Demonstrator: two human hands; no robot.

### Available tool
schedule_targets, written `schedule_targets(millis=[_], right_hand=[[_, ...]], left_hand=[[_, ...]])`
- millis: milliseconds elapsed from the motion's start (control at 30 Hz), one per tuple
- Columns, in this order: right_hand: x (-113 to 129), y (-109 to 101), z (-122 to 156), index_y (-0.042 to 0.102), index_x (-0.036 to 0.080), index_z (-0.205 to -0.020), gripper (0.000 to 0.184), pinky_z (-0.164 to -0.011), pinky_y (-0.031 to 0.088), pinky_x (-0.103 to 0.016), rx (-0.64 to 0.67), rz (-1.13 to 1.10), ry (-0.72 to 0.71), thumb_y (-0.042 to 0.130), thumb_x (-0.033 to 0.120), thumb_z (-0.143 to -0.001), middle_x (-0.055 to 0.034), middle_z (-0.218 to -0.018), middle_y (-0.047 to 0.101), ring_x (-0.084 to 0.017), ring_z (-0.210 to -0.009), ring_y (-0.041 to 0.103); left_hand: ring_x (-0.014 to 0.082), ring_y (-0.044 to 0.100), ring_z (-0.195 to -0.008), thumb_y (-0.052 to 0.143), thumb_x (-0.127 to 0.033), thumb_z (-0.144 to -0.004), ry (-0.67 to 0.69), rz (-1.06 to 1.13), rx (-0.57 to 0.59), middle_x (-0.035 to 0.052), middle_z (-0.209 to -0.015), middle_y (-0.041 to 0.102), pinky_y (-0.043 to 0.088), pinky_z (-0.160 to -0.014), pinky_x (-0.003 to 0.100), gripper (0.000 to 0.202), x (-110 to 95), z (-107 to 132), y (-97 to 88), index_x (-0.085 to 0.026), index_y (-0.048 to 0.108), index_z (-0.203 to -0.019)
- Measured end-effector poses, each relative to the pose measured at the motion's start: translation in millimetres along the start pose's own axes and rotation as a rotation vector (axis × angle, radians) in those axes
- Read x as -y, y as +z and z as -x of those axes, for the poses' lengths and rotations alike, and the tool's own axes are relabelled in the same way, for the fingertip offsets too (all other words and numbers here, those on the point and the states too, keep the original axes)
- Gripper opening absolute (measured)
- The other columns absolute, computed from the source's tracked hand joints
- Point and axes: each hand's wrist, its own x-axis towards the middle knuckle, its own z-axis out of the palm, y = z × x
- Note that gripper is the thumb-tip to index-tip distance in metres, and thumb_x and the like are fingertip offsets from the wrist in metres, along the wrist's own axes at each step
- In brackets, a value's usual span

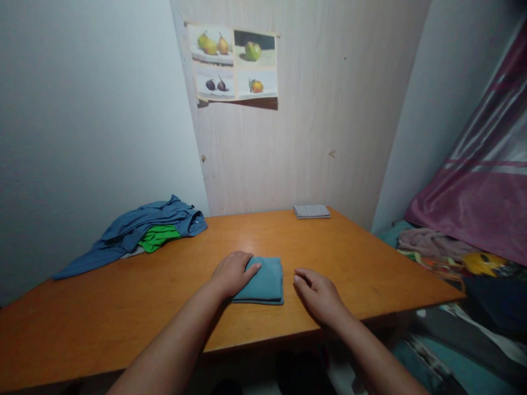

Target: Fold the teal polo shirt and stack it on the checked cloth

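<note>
A teal cloth folded into a small rectangle (265, 282) lies flat on the wooden table near its front edge. My left hand (234, 274) rests over its left side, thumb spread on top and the other fingers stretched toward the far left corner. That hand covers the cloth's left edge. To the right of the cloth, a short gap away, my right hand (319, 293) is just above or on the tabletop. Its fingers are loosely curved, thumb apart from them, with nothing between.
On the wooden table (164, 307), a crumpled blue garment (140, 227) with a bright green cloth (160, 238) lies at the back left. A folded checked cloth (312, 212) sits at the far right. Beyond the right edge are piled fabrics (432, 244) and a pink curtain (473, 203).
</note>
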Motion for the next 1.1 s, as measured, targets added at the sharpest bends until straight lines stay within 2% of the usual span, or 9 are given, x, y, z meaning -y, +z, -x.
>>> schedule_targets(millis=[567,900,1100], right_hand=[[10.0,1.0,2.9,0.072,0.020,-0.101,0.028,-0.085,0.047,-0.035,0.013,0.106,-0.081,0.047,0.031,-0.094,-0.0075,-0.100,0.073,-0.023,-0.094,0.065],[14.7,2.1,3.2,0.070,0.021,-0.098,0.024,-0.089,0.044,-0.034,0.045,0.163,-0.072,0.049,0.030,-0.094,-0.0063,-0.098,0.072,-0.023,-0.096,0.064],[10.3,7.2,3.7,0.071,0.021,-0.099,0.022,-0.089,0.043,-0.034,0.029,0.179,-0.077,0.051,0.030,-0.094,-0.0064,-0.098,0.071,-0.023,-0.096,0.062]], left_hand=[[0.0304,0.061,-0.114,0.033,-0.062,-0.097,-0.027,-0.027,-0.022,0.0135,-0.120,0.068,0.047,-0.097,0.045,0.057,2.4,3.8,3.1,-0.021,0.065,-0.120],[0.0308,0.061,-0.116,0.037,-0.061,-0.097,-0.048,0.005,-0.069,0.0124,-0.122,0.069,0.046,-0.100,0.047,0.054,3.0,6.8,5.4,-0.022,0.066,-0.120],[0.0289,0.059,-0.120,0.039,-0.058,-0.097,-0.103,0.027,-0.069,0.0120,-0.127,0.067,0.043,-0.104,0.044,0.053,4.9,7.7,9.0,-0.019,0.065,-0.122]])
